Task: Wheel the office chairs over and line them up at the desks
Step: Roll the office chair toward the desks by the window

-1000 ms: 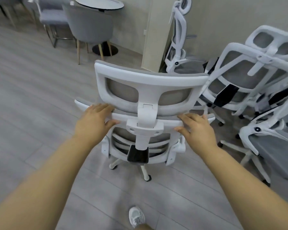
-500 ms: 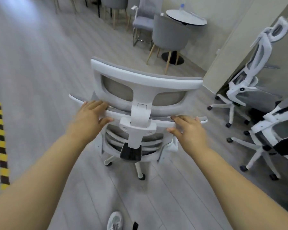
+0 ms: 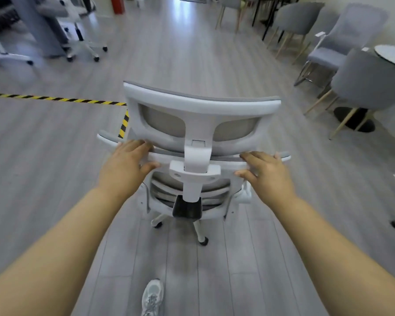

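Half a second on, the stack of white chairs by the wall has swung out of sight and an open aisle of grey floor lies ahead. Both hands grip the same spot as before. Her or his left hand (image 3: pixel 125 166) is clamped over the top rail of the backrest, fingers curled over the far edge and thumb tucked under; the right hand (image 3: pixel 266 174) clasps the rail on the other side of the headrest post in the same way. Between them stands the office chair (image 3: pixel 200 142), white frame with grey mesh, upright on its castors, its back toward the person. A grey sneaker (image 3: pixel 152 296) steps just behind the chair base. Yellow-and-black floor tape (image 3: pixel 55 98) runs across the floor to the left and turns a corner just beside the chair. Well beyond, at upper left, another white office chair (image 3: pixel 82 39) sits by a desk leg (image 3: pixel 0 51). Grey upholstered chairs (image 3: pixel 365 85) and a round table (image 3: pixel 392 57) line the right side.
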`<state>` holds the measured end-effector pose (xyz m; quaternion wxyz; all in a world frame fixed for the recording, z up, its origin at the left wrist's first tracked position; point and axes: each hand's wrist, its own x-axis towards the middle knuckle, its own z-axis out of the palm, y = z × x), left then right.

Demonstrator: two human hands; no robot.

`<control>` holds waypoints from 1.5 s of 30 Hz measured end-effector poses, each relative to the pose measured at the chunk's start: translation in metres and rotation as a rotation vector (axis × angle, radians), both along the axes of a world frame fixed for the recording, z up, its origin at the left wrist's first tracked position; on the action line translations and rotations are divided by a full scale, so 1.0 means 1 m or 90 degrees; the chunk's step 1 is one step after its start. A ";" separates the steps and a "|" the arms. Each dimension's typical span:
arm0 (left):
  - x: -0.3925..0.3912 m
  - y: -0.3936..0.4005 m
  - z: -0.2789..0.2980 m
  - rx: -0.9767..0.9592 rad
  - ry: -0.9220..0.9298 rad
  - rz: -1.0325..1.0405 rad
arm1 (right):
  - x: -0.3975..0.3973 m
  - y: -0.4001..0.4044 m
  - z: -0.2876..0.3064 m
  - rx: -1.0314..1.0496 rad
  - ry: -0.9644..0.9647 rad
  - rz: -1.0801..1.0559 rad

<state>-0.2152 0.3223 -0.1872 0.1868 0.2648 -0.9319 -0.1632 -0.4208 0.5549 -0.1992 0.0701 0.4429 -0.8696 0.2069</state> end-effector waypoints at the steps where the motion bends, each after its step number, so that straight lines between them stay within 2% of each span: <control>1: 0.010 -0.008 -0.001 0.002 0.005 0.020 | 0.001 -0.014 0.000 0.000 -0.011 0.011; 13: 0.129 -0.136 -0.006 0.001 0.012 0.190 | 0.050 -0.225 0.003 0.019 -0.060 0.223; 18: 0.175 -0.211 -0.009 0.006 -0.023 0.242 | 0.083 -0.323 0.004 0.037 -0.058 0.283; 22: 0.207 -0.269 -0.006 0.002 0.003 0.300 | 0.112 -0.401 0.012 0.056 -0.075 0.303; 29: 0.257 -0.373 -0.009 0.005 0.008 0.388 | 0.151 -0.538 0.016 0.090 -0.048 0.420; 38: 0.282 -0.498 -0.007 -0.028 0.028 0.521 | 0.172 -0.725 0.017 0.091 -0.047 0.559; 45: 0.276 -0.594 -0.004 -0.011 0.001 0.632 | 0.169 -0.870 0.027 0.161 -0.036 0.668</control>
